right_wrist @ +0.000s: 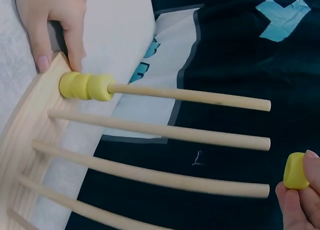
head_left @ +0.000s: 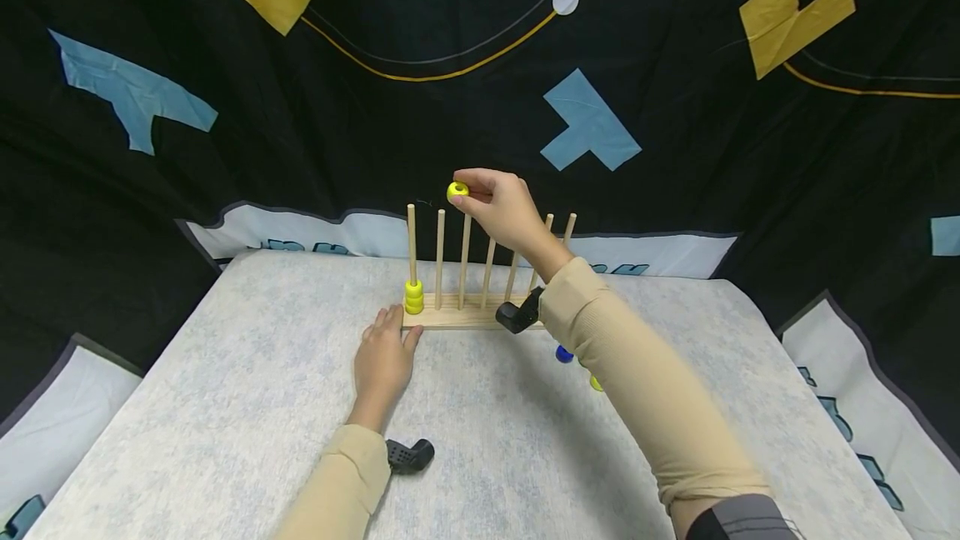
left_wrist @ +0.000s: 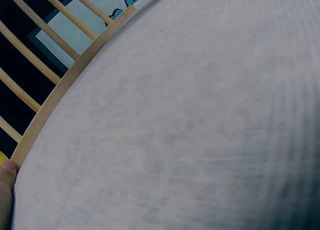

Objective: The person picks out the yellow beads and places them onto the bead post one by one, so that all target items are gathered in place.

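Note:
A wooden peg rack with several upright rods stands toward the back of the table. Three yellow beads are stacked at the foot of its leftmost rod. My left hand grips the left end of the base, the thumb on the front side and a finger behind, as the right wrist view shows. Above the rods my right hand pinches a yellow bead between thumb and fingers. That bead is apart from the rods, just off the tip of the third rod from the left.
A blue bead and a yellow-green bead lie on the table in front of the rack's right part, the latter partly behind the right forearm. A black curtain with tape pieces hangs behind the pale table.

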Available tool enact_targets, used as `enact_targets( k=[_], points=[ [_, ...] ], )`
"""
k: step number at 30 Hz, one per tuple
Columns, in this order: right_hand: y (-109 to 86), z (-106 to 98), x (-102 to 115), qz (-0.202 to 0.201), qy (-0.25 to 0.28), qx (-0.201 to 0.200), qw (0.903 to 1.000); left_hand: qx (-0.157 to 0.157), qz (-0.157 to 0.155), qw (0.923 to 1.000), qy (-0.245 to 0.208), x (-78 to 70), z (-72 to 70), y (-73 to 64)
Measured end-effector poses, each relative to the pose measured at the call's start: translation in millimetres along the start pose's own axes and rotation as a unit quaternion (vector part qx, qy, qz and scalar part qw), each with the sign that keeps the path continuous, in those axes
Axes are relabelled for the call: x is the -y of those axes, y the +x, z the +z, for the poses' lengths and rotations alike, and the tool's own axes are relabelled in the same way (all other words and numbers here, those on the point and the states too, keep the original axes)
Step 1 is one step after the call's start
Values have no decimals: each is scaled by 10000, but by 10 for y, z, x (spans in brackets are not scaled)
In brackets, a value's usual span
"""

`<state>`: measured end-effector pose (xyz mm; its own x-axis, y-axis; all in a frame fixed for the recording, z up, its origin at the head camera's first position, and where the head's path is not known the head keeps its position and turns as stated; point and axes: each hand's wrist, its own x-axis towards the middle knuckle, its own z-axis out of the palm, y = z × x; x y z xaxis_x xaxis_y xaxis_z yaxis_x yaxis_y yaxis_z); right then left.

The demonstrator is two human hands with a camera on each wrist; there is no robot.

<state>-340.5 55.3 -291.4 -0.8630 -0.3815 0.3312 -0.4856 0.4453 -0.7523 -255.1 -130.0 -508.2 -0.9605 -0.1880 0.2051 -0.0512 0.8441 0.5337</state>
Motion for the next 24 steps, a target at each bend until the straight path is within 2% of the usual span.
enact_targets(
  k=[14, 24],
  points=[
    [72, 297, 125, -62, 199, 291, 9994, -67, -47, 9999, -140, 20, 47, -34],
    [151, 415, 230, -125, 134, 376, 9991, -117, -11, 9999, -56, -1, 9, -7]
  ],
)
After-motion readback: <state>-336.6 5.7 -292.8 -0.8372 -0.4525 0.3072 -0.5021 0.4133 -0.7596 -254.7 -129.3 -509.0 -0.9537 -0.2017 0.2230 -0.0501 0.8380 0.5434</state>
